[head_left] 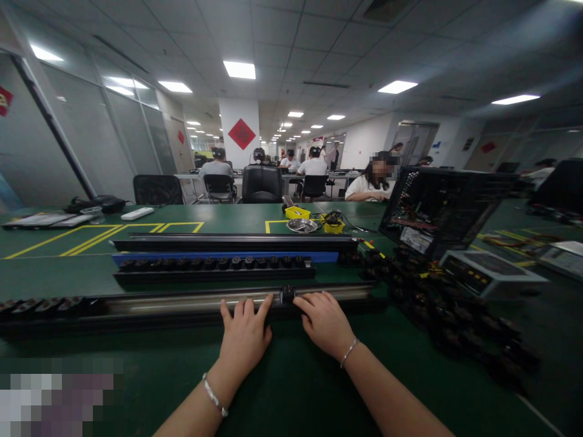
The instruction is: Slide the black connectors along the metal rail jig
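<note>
A long black rail with a shiny metal channel (182,303) runs across the green table in front of me. In the channel stands a small black part (287,294), between my two hands. My left hand (243,334) lies on the rail with fingers spread, its index fingertip just left of that part. My right hand (327,321) rests on the rail to the right, fingers stretched out, fingertips close beside the part; whether they touch it I cannot tell. Several similar black parts (50,306) fill the rail's left end.
Behind lie a second rail filled with black parts (214,264), a blue strip (328,257) and another rail (237,244). Loose black parts (455,315) are heaped at right, near a power supply unit (492,273) and an open computer case (441,206). A co-worker (371,182) sits across.
</note>
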Motion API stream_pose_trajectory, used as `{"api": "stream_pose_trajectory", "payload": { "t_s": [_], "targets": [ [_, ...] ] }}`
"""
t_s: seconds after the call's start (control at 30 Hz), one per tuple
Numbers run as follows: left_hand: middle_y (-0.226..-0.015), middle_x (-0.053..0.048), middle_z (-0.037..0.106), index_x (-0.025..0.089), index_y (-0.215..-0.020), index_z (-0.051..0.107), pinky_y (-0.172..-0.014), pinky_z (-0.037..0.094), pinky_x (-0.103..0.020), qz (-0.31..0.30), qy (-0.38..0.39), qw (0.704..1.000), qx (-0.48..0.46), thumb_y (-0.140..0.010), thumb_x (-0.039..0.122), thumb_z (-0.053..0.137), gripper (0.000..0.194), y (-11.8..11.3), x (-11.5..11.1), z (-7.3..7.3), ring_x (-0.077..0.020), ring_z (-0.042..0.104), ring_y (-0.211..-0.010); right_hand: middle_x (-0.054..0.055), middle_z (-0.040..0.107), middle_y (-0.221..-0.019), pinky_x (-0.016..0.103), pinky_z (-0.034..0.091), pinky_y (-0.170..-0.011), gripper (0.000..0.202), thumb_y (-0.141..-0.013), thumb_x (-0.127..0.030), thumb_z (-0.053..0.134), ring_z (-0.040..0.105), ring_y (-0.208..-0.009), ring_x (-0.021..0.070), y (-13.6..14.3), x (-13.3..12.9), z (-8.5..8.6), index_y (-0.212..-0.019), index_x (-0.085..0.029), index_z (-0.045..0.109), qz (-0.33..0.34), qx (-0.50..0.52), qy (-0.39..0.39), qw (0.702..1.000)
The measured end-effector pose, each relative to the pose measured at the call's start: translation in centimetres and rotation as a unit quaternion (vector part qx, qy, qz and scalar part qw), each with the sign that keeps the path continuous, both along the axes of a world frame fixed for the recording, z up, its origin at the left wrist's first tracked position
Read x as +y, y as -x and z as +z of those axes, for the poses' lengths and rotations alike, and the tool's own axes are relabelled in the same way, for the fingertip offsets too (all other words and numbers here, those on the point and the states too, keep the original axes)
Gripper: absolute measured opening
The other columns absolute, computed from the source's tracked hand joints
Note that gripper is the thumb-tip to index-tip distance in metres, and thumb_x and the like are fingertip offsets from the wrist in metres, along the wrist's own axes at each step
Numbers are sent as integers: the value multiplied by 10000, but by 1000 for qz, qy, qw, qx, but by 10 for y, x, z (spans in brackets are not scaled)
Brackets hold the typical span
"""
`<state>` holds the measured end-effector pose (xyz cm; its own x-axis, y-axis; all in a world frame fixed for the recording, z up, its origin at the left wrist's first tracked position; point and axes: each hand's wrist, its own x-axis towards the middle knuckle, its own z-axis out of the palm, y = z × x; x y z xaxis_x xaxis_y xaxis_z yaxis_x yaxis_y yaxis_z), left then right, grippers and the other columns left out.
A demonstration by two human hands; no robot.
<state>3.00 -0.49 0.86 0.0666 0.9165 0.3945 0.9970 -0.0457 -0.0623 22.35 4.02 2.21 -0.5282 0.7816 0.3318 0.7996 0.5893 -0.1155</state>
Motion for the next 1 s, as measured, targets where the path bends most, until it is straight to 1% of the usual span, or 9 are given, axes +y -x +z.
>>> {"api": "stream_pose_trajectory", "payload": {
  "t_s": [0.4, 0.67, 0.77, 0.9, 1.0],
  "targets": [
    [-1066, -69, 559, 359, -1365, 346, -1038, 91, -645, 1, 7, 1000, -12, -791, 293, 500, 598, 1, 1, -3, -268, 461, -1088, 42, 623, -1095, 375, 267, -992, 400, -817, -182, 437, 517, -1035, 190, -10, 3, 2, -1186, -292, 544, -6, -25, -1, 1000],
    [-1065, -66, 572, 356, -1365, 347, -1036, 105, -651, -8, 4, 1000, -11, -791, 293, 495, 596, 2, 0, -1, -269, 475, -1087, 30, 624, -1086, 361, 285, -967, 400, -815, -184, 449, 525, -1010, 183, -19, 4, 6, -1189, -295, 539, -5, -37, 7, 999],
    [-1137, -74, 570, 353, -1361, 357, -1049, 103, -641, -11, -1, 1000, -21, -785, 275, 501, 598, 2, -1, 0, -272, 456, -1138, 31, 625, -1084, 353, 298, -953, 401, -814, -188, 455, 529, -1004, 180, -21, 4, 7, -1191, -295, 542, -5, -43, 7, 999],
    [-1292, -71, 515, 349, -1369, 344, -1071, 76, -626, -22, -9, 999, -37, -785, 252, 495, 611, 3, 0, -3, -277, 385, -1245, 38, 626, -1086, 359, 309, -953, 404, -815, -183, 452, 538, -994, 180, -26, 6, 6, -1195, -285, 544, -10, -40, 3, 999],
    [-1334, -67, 491, 352, -1376, 329, -1070, 68, -635, -26, -11, 999, -38, -789, 253, 484, 615, 5, 1, -7, -283, 355, -1282, 42, 626, -1090, 369, 322, -950, 397, -811, -180, 456, 541, -996, 187, -31, 7, 7, -1184, -277, 552, -14, -34, 8, 999]
  ]
}}
